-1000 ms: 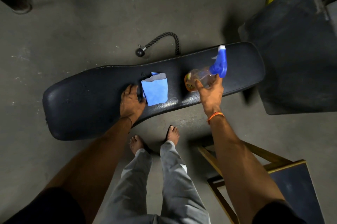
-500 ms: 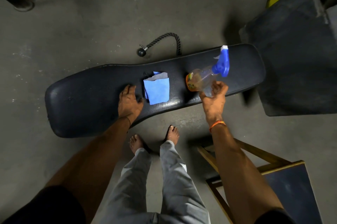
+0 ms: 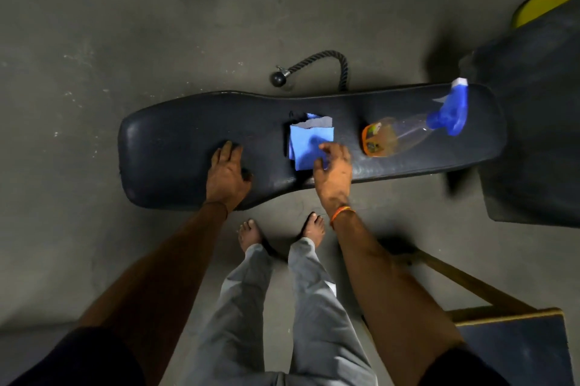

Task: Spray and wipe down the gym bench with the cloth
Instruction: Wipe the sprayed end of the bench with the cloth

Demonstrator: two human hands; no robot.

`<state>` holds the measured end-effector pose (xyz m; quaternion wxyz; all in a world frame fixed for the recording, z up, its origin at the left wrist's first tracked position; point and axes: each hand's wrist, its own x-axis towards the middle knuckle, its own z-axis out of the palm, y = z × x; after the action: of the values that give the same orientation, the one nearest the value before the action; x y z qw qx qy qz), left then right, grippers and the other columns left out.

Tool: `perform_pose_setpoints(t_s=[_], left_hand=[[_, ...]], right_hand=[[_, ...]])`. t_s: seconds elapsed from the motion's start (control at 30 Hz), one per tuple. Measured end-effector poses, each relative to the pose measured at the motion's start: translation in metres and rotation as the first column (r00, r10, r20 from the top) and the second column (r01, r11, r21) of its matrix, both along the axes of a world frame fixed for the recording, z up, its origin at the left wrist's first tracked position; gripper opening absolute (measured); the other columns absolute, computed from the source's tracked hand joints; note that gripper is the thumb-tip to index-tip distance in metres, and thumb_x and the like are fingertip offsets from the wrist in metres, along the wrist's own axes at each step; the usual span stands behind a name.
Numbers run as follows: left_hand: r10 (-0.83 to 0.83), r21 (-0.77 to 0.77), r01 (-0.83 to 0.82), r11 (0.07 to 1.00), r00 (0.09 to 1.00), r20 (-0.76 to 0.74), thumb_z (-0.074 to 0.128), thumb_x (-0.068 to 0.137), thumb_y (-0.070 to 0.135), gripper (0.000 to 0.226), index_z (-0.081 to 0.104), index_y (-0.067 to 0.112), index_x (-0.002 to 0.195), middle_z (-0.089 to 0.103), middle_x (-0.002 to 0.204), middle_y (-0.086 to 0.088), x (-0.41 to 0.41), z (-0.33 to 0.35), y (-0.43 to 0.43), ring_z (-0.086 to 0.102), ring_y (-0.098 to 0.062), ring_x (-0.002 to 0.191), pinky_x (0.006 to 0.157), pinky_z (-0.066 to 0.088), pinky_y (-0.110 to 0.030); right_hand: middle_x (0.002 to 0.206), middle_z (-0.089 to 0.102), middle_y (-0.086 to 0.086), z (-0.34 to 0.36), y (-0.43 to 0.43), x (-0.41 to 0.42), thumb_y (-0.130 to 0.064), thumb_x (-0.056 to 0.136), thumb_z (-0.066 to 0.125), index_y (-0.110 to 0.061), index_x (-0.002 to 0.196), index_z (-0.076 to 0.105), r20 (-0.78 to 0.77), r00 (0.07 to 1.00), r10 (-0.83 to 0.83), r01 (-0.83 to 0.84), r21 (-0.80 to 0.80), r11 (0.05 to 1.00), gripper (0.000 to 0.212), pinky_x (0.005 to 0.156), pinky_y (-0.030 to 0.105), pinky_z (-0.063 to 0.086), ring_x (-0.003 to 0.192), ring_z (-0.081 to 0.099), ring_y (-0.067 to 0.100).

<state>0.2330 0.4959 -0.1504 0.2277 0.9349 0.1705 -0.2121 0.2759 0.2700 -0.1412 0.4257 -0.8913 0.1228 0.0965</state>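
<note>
Left hand [image 3: 227,172] flat on the bench [image 3: 172,141], empty; right hand [image 3: 332,172] curls fingers onto the blue cloth [image 3: 306,141] between both hands, grip unclear; spray bottle [image 3: 398,134] lies to its right

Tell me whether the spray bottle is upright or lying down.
Lying down: the clear blue-triggered spray bottle rests sideways on the black padded gym bench.
</note>
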Motion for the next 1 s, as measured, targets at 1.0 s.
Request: perform_pose_setpoints(t_s=[1.0], left_hand=[[-0.025,0.180,0.001,0.984,0.991,0.133,0.025,0.097,0.070,0.083,0.008,0.021,0.162,-0.003,0.171,-0.003,-0.033,-0.056,0.160,-0.005,-0.028,0.157,0.127,0.004,-0.055]], right_hand=[[0.173,0.008,-0.004,-0.058,0.111,0.003,-0.061,0.102,0.009,-0.037,0.162,0.020,-0.172,0.775,0.608,-0.590,-0.540,0.600,0.065,0.129,0.054,-0.001,0.160,-0.002,0.029]])
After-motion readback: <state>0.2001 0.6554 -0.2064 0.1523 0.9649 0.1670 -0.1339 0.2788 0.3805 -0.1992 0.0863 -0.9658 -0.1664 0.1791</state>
